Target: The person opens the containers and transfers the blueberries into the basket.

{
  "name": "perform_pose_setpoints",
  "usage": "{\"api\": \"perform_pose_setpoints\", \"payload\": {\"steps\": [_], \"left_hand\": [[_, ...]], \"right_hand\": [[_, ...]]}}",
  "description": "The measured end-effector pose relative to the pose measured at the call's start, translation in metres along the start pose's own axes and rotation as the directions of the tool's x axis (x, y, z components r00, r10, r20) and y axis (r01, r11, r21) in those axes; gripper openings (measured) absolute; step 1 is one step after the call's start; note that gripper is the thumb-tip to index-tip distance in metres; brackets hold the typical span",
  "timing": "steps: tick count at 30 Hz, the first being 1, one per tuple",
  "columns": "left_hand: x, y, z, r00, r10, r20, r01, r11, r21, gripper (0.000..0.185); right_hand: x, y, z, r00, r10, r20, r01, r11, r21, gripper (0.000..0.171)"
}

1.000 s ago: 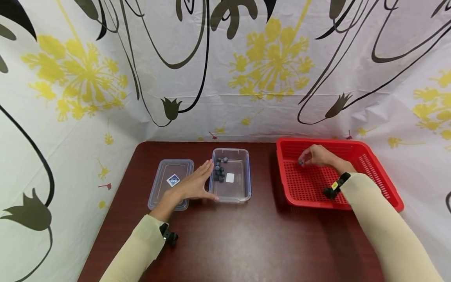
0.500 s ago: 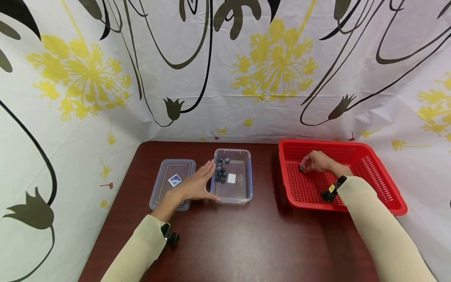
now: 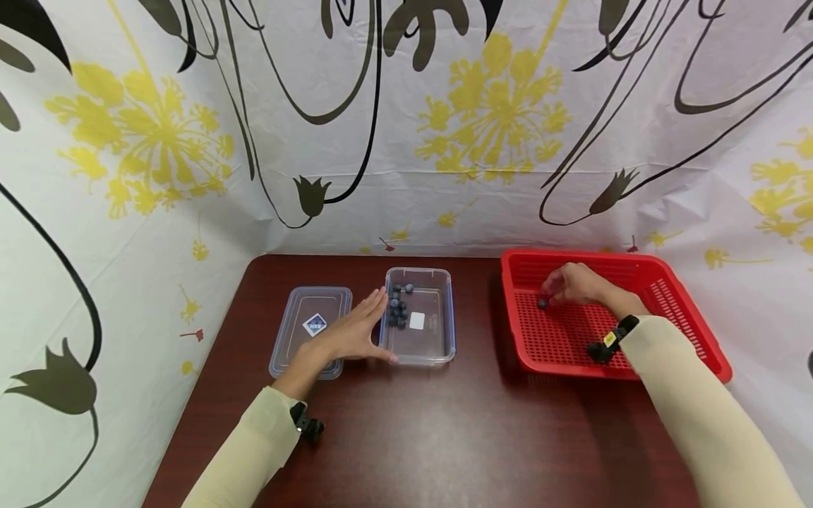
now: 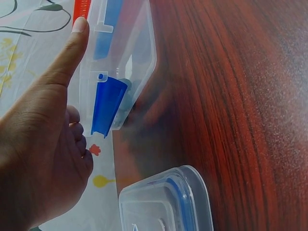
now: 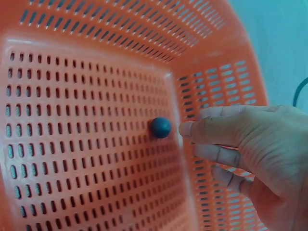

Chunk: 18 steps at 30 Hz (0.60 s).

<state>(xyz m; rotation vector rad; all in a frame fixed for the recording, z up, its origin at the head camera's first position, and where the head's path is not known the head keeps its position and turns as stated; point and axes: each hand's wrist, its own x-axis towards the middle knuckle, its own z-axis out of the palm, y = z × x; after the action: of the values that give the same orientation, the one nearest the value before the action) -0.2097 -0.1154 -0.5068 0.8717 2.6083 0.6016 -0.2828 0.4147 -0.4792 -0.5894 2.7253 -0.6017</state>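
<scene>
One blueberry (image 3: 543,303) lies alone on the perforated floor of the red basket (image 3: 673,300), near the basket's 9 o'clock wall, and the right hand (image 3: 581,283) hovers just beside it at its 3 o'clock; in the right wrist view the berry (image 5: 160,127) sits a sliver off the nearest of the fingers (image 5: 211,133), which are loosely extended and hold nothing, though whether skin and berry actually touch is hard to make out. Part of the basket's far wall is hidden behind that hand, and its 5 o'clock corner is covered by the cream sleeve (image 3: 692,395). At 9 o'clock from the basket, well apart across bare dark-red worktop (image 3: 444,437), stands a clear plastic container (image 3: 438,331) with a cluster of blueberries (image 3: 396,310) gathered along its 9 o'clock side; their exact count cannot be told, as they overlap. The left hand (image 3: 346,335) lies flat against that container's 9 o'clock wall, fingers straight and together, thumb along the near corner, gripping nothing. The left wrist view shows the thumb (image 4: 67,57) pressed along the container's rim, with a blue clip (image 4: 108,103) below it; the rest of the box is cut off at the frame's top. Just beside the hand, at its 9 o'clock, the container's lid (image 3: 305,310) rests flat, its near end hidden under the wrist. Open worktop runs wide toward 6 o'clock, while the patterned sheet (image 3: 406,141) closes in the far edge and both sides.
</scene>
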Motion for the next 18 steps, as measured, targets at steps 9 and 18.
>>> {"api": "perform_pose_setpoints", "payload": {"steps": [9, 18], "left_hand": [[0.001, 0.001, -0.002, 1.000, 0.006, 0.000, -0.006, 1.000, 0.013, 0.136], [0.001, 0.001, -0.001, 1.000, 0.006, 0.003, -0.006, 0.999, 0.036, 0.137]], "right_hand": [[-0.001, -0.039, -0.025, 0.984, -0.144, -0.107, 0.134, 0.986, -0.094, 0.026], [0.019, -0.103, -0.024, 0.939, -0.314, -0.141, 0.300, 0.947, -0.114, 0.026]]}}
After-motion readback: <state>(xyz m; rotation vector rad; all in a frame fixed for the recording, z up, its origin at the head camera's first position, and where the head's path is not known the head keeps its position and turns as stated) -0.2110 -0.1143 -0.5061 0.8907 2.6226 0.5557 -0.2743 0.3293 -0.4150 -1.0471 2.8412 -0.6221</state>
